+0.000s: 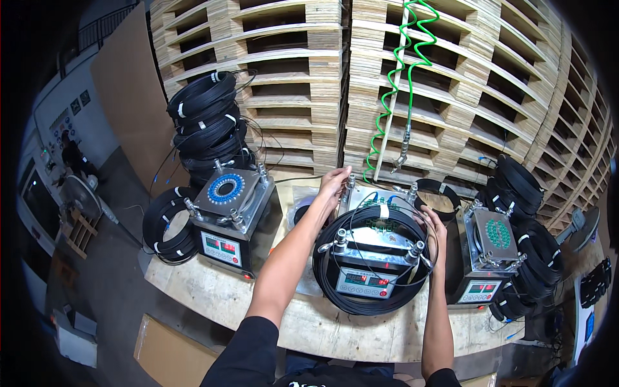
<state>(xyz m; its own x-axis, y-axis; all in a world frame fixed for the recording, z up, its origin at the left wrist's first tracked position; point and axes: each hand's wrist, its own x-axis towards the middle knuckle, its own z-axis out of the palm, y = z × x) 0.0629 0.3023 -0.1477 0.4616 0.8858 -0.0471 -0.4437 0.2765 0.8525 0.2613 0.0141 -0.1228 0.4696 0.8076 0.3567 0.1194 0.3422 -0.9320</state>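
A coil of black cable (pixel 329 284) with a white tape band hangs around the front posts of the middle polishing machine (pixel 387 258), encircling its lit display. My left hand (pixel 333 185) reaches to the machine's far left corner, its fingers closed at the metal clamp post (pixel 351 183) there. Beside the right edge of the top plate, my right hand (pixel 433 226) has bent fingers next to a loose loop of the cable; what they pinch, if anything, is hidden. Green holders and a blue connector (pixel 372 200) show on the plate between my hands.
Similar machines stand left (pixel 225 206) and right (pixel 487 251). Cable coils (pixel 205 122) are stacked at the back left, others (pixel 522 193) at the right. A green spiral air hose (pixel 411 84) with a metal nozzle hangs before wooden pallets (pixel 277 71). The wooden table (pixel 322 335) has a curved-looking front edge.
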